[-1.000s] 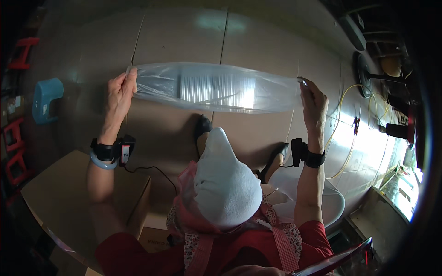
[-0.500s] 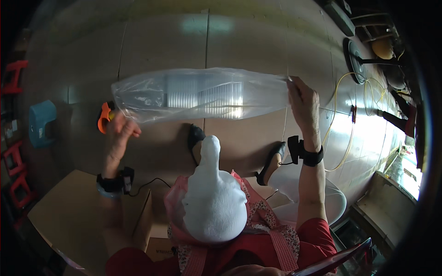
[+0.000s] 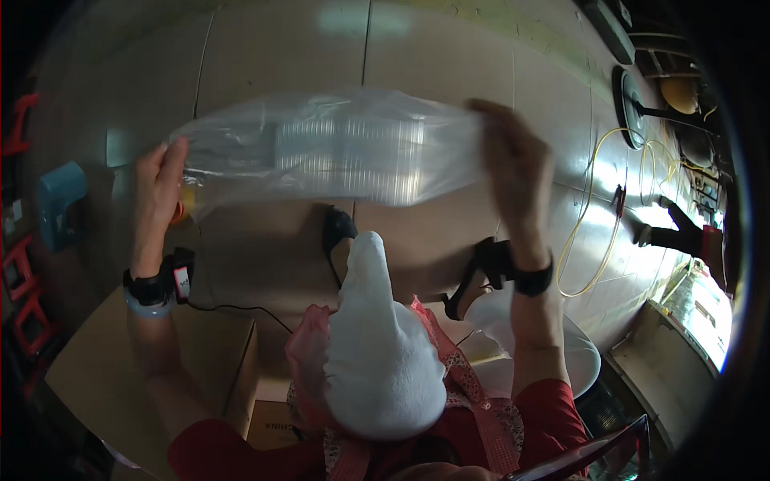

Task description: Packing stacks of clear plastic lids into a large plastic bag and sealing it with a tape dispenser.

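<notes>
While left hand (image 3: 160, 183) and right hand (image 3: 517, 167) seemingly pinch the bag (image 3: 239, 154) between them, looks like straightening, so pull evenly next.

So we've got a stack (image 3: 349, 160) in the bag (image 3: 228, 152) between our left hand (image 3: 160, 175) and right hand (image 3: 517, 172), stool (image 3: 62, 207) further left, carton (image 3: 104, 361) nearer us.

"What are you wearing?"
"Red sleeves (image 3: 553, 413), pink checked apron straps (image 3: 499, 439), black shoes (image 3: 337, 228)."
"Anything else?"
"Black wrist bands (image 3: 533, 280), plus a pale bangle (image 3: 147, 304) and thin black cable (image 3: 241, 308) behind my left hand (image 3: 160, 178)."
</notes>
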A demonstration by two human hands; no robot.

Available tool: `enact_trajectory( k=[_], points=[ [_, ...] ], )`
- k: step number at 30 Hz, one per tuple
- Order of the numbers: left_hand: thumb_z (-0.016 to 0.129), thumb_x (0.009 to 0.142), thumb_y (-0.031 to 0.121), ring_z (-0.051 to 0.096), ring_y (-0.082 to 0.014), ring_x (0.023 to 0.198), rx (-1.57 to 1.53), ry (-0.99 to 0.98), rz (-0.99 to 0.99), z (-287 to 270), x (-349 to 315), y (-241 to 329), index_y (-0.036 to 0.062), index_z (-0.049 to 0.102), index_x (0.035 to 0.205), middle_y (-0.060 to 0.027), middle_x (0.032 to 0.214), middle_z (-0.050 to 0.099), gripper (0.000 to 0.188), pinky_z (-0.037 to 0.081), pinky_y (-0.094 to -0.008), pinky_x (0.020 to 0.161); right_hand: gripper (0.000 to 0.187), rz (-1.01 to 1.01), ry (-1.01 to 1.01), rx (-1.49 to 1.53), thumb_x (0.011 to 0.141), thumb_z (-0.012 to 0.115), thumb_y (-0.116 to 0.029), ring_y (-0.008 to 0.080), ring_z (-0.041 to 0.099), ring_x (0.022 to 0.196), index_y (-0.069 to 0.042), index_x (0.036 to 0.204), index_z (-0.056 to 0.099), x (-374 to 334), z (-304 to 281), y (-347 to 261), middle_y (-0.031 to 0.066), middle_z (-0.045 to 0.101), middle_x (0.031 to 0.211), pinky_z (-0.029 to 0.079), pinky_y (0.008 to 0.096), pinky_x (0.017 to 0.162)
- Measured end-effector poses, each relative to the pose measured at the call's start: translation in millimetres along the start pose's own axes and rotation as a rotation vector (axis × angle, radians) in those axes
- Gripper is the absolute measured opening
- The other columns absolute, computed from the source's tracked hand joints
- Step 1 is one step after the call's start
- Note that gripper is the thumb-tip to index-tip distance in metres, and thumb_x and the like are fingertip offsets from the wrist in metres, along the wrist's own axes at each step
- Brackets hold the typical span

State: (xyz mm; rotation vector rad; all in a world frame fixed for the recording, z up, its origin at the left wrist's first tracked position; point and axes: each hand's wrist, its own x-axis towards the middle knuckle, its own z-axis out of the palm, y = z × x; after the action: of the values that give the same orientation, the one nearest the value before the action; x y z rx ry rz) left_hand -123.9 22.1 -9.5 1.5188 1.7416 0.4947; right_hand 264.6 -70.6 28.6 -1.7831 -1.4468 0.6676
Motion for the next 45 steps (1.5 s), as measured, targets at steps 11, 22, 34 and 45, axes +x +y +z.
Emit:
enact_trajectory(
  k=[11,22,34,45],
  points=[
    [0.052,0.096,0.048,0.031,-0.0022,0.047,-0.101,-0.004,0.105,22,-36,16,0.0099,0.049,0.061,0.0070,0.053,0.036,0.052,0.021,-0.0230,0.042,0.019,-0.098,-0.027,0.070,0.092,0.058,-0.011,0.0257,0.046,0.051,-0.006,0.108,0.067,-5,32,19,0.0172,0.060,0.068,0.041,0.0302,0.052],
    [0.078,0.079,0.022,0.060,-0.0212,0.088,0.363,0.451,0.914,24,-68,59,0.0028,0.059,0.103,-0.0105,0.100,0.059,0.036,0.051,-0.0327,0.073,0.019,0.139,0.004,-0.182,0.096,0.054,-0.013,0.0054,0.041,0.050,-0.006,0.106,0.068,5,-41,48,-0.0005,0.041,0.054,0.035,0.0241,0.048],
    [0.066,0.076,-0.001,0.064,-0.0264,0.075,0.157,-0.502,0.823,57,-68,84,0.0049,0.062,0.101,-0.0090,0.090,0.065,0.026,0.051,-0.0361,0.068,0.018,0.133,-0.017,-0.170,0.096,0.052,-0.012,0.0078,0.046,0.050,-0.007,0.105,0.067,-1,-35,35,0.0024,0.047,0.055,0.039,0.0252,0.051],
    [0.054,0.079,0.000,0.064,-0.0304,0.083,0.667,-0.706,0.967,154,-33,70,-0.0011,0.057,0.093,-0.0183,0.096,0.060,0.015,0.052,-0.0395,0.072,0.017,0.017,-0.110,-0.207,0.092,0.054,-0.009,0.0192,0.059,0.053,-0.008,0.104,0.066,-11,-24,17,0.0096,0.057,0.061,0.045,0.0311,0.053]
  ],
)
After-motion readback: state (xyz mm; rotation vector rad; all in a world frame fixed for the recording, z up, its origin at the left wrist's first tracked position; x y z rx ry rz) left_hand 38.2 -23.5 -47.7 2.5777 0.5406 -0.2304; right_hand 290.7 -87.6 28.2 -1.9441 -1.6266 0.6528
